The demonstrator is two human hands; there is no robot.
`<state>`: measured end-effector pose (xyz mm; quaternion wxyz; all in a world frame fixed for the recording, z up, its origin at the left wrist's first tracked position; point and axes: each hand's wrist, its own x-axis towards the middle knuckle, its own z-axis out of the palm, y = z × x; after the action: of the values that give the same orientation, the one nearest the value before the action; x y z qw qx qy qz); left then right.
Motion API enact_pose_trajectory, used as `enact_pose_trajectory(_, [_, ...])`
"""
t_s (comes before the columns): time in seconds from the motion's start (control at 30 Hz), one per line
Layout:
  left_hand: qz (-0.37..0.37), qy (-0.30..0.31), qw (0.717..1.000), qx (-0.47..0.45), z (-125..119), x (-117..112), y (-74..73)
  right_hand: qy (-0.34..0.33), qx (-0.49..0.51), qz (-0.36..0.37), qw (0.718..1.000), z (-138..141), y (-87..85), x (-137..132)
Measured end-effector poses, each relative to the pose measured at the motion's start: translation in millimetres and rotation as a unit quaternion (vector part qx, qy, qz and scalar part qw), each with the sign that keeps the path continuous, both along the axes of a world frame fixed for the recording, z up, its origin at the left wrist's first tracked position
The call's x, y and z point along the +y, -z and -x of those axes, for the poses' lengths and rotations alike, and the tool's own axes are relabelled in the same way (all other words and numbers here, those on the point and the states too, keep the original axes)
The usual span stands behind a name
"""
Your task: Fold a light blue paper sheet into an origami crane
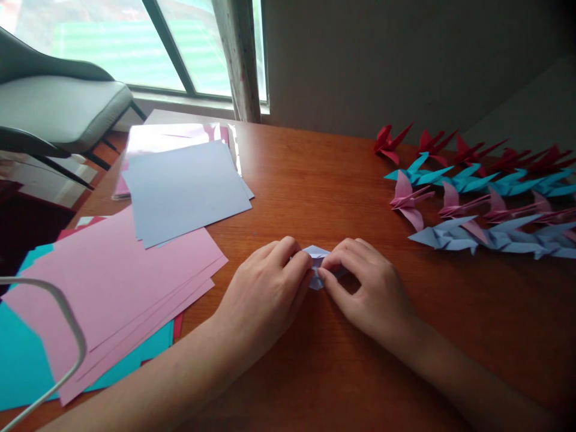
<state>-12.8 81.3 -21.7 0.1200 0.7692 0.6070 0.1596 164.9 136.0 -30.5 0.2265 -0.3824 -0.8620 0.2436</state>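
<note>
A small piece of folded pale blue paper (pixel 317 252) lies on the wooden table between my two hands, partly covered by the fingers. On its left side, my left hand (pixel 274 279) is closed with thumb and bent fingers pinching the paper. My right hand (pixel 369 282) grips the other side between thumb and index finger, its remaining fingers curled above. Creases and a raised flap show in the middle of the paper. Both wrists hover low over the wooden table (pixel 306 180).
Rows of folded paper cranes stand at the right: red (pixel 389 144), turquoise (pixel 423 174), pink (pixel 409 201) and pale blue (pixel 445 234). Sheets of pale blue (pixel 189 186), pink (pixel 121 288) and turquoise paper (pixel 22 354) lie left. A white cable (pixel 74 324) arches at lower left; a chair (pixel 67 108) stands beyond.
</note>
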Motion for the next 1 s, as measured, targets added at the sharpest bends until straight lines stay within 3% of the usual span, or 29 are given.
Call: enact_pose_trajectory(1.0, [0.015,-0.010,0.999,0.044,-8.3,-1.2,-1.6,-0.006,-0.011,-0.022,1.000,-0.5,1.3,-2.7])
